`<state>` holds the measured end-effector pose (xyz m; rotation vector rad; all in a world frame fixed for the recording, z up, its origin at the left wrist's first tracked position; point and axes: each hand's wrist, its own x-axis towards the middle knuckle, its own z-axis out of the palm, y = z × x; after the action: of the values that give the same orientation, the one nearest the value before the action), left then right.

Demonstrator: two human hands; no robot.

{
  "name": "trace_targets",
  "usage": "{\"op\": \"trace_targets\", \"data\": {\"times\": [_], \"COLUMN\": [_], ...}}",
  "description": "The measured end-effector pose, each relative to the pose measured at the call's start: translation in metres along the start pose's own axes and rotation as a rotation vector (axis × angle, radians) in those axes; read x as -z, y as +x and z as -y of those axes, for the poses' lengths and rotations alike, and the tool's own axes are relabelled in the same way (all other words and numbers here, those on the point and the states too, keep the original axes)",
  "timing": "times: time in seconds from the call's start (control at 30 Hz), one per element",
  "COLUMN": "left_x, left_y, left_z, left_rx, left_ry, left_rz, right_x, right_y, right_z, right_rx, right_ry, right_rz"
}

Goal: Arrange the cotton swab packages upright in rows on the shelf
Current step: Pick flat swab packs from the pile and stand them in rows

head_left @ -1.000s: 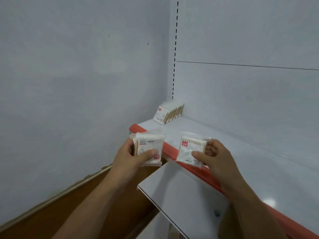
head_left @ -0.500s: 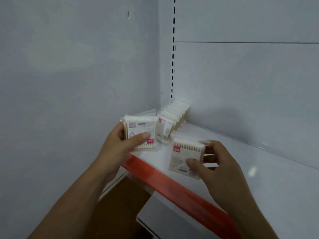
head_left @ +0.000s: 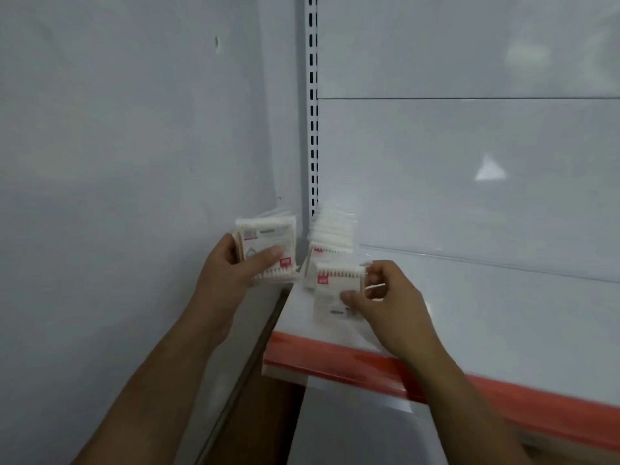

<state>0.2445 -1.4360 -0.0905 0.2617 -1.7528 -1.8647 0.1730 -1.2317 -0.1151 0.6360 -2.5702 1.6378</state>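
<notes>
A row of cotton swab packages stands upright in the back left corner of the white shelf. My right hand pinches a single package with a red label, held upright just in front of that row, over the shelf. My left hand grips a small stack of packages at the shelf's left end, beside the wall.
The shelf has an orange-red front strip. A slotted upright rail runs up the corner. The grey wall closes the left side. A lower white shelf juts out below.
Both hands have moved forward and up over the shelf. The right hand's package has come close to the front of the standing row; the left hand's stack has followed alongside.
</notes>
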Motion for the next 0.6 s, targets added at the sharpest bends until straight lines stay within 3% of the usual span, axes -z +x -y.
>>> {"op": "trace_targets", "data": {"times": [0.37, 0.6], "left_x": [0.022, 0.013], "left_y": [0.0, 0.001], "left_z": [-0.004, 0.001], "left_rx": [0.05, 0.101], "left_ry": [-0.141, -0.16], "left_rz": [0.245, 0.3], "right_x": [-0.042, -0.047], "right_y": [0.019, 0.016], "right_z": [0.008, 0.0], "right_rx": [-0.093, -0.143], "right_ry": [-0.175, -0.111], "right_rz": [-0.156, -0.229]}}
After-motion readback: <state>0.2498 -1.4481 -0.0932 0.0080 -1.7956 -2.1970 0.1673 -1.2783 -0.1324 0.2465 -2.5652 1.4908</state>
